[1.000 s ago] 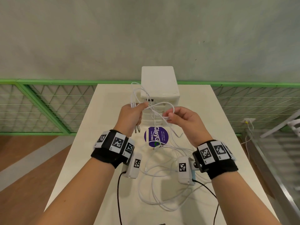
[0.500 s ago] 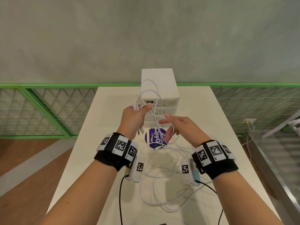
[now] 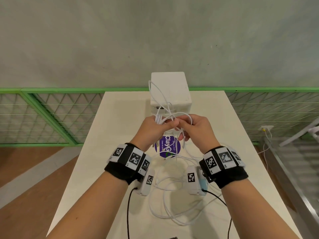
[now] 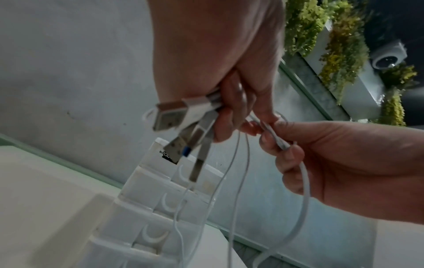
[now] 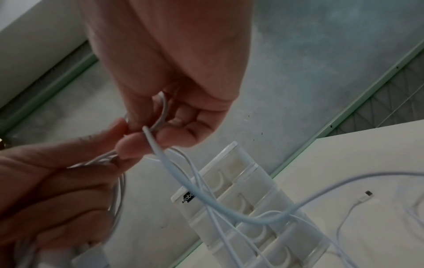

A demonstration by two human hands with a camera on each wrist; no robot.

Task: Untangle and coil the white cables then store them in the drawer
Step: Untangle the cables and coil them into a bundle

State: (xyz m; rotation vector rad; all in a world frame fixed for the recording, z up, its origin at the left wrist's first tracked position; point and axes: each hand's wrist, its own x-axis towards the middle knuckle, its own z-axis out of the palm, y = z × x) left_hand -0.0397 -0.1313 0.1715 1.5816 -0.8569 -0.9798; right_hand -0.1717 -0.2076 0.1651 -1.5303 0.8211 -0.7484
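Both hands are raised together in front of the white drawer unit (image 3: pixel 170 94). My left hand (image 3: pixel 156 125) grips a bundle of white cables (image 3: pixel 162 102) whose loops rise over the unit; several USB plugs (image 4: pixel 181 116) hang from its fist. My right hand (image 3: pixel 191 125) pinches a white cable strand (image 5: pixel 160 116) right beside the left thumb, and that strand (image 4: pixel 302 181) curves down from its fingers. More white cable (image 3: pixel 172 200) lies tangled on the table between my wrists. The unit's drawers (image 4: pixel 160 199) look shut.
A purple round sticker (image 3: pixel 167 148) lies on the cream table (image 3: pixel 112 135) just before the drawer unit. A loose cable plug (image 5: pixel 367 195) rests on the table. Green mesh railing (image 3: pixel 43 114) runs behind the table, with a drop to the floor on both sides.
My right hand has moved left and closed on a strand next to the left thumb, after being open half a second ago. The cable loops above the left hand have risen.
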